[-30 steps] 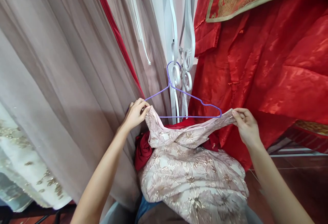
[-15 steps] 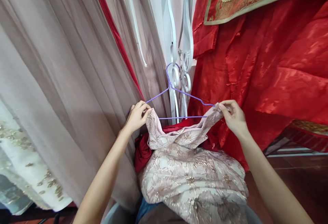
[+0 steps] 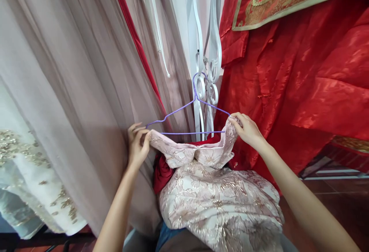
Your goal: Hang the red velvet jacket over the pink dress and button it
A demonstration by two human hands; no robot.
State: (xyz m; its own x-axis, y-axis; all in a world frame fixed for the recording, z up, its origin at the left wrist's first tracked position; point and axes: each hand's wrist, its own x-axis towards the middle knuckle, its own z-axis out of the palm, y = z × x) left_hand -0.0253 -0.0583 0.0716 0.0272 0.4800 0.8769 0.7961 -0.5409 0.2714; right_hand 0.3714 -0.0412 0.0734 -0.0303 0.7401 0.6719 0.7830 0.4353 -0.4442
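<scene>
A pale pink dress [image 3: 213,190] with a shiny gold floral pattern lies across my lap, its neckline raised toward a purple hanger [image 3: 180,109]. With thumb and fingers, my left hand [image 3: 138,144] pinches the dress's left shoulder strap beside the hanger's left end. My right hand [image 3: 248,129] grips the right strap, which sits over the hanger's right arm; the hanger's right tip is hidden there. Between the straps the hanger's lower bar shows in front of the neckline. Dark red cloth [image 3: 163,173] bunches behind the dress.
White scrolled metalwork [image 3: 213,71] stands behind the hanger. Grey-beige curtains [image 3: 72,90] hang at left, with a red strip [image 3: 138,48] running down them. A red garment [image 3: 288,90] with gold trim hangs at right. White gold-embellished fabric [image 3: 37,182] is at far left.
My left hand has moved left, drawing the left strap outward past the hanger's end. My right hand has shifted left with the right strap, and the neckline is spread wider.
</scene>
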